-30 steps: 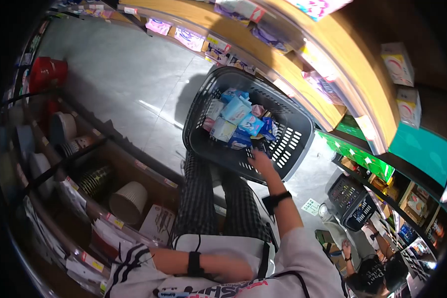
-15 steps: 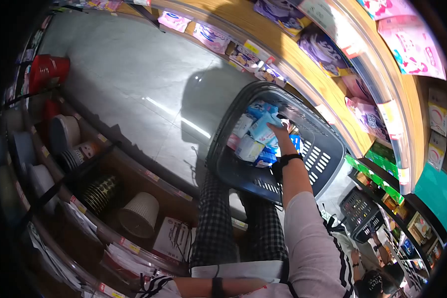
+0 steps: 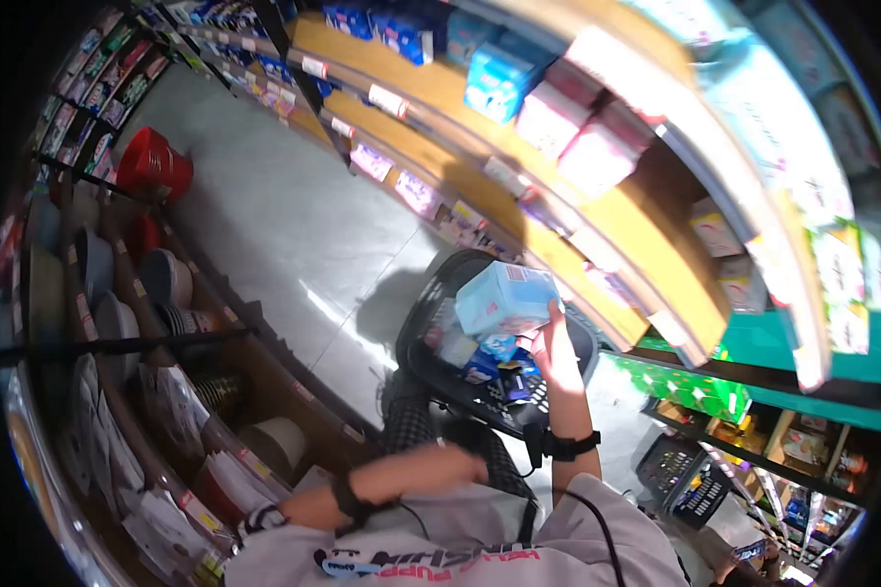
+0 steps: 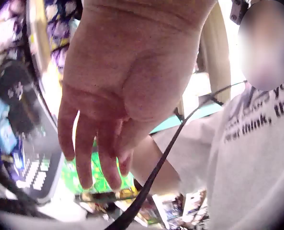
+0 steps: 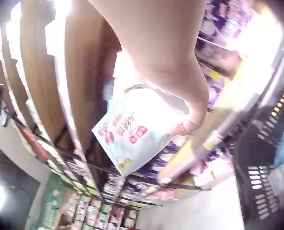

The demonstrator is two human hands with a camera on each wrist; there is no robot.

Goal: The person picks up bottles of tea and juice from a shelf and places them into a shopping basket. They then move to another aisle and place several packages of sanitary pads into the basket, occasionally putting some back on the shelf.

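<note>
My right hand (image 3: 557,354) grips a light blue pack (image 3: 504,301) by its side, raised over the dark shopping basket (image 3: 413,360). In the right wrist view the pack (image 5: 127,132) shows pale faces with pink and red print, and the thumb and fingers of the right hand (image 5: 175,91) curl round it. Below it in the basket lie blue and white packs (image 3: 483,368), partly hidden by the held one. My left hand (image 3: 455,464) is blurred in front of my body; in the left wrist view the left hand (image 4: 127,81) hangs with loose fingers and holds nothing.
Curved shelves (image 3: 607,220) of packaged goods run along the right, close to the basket. Lower shelves on the left hold bins and a white woven basket (image 3: 272,442). A red bucket (image 3: 155,166) stands farther off. Another dark basket (image 3: 673,474) and a person are at lower right.
My right hand reached into the basket, took hold of the light blue pack and lifted it out above the others. The view has swung toward the upper shelves.
</note>
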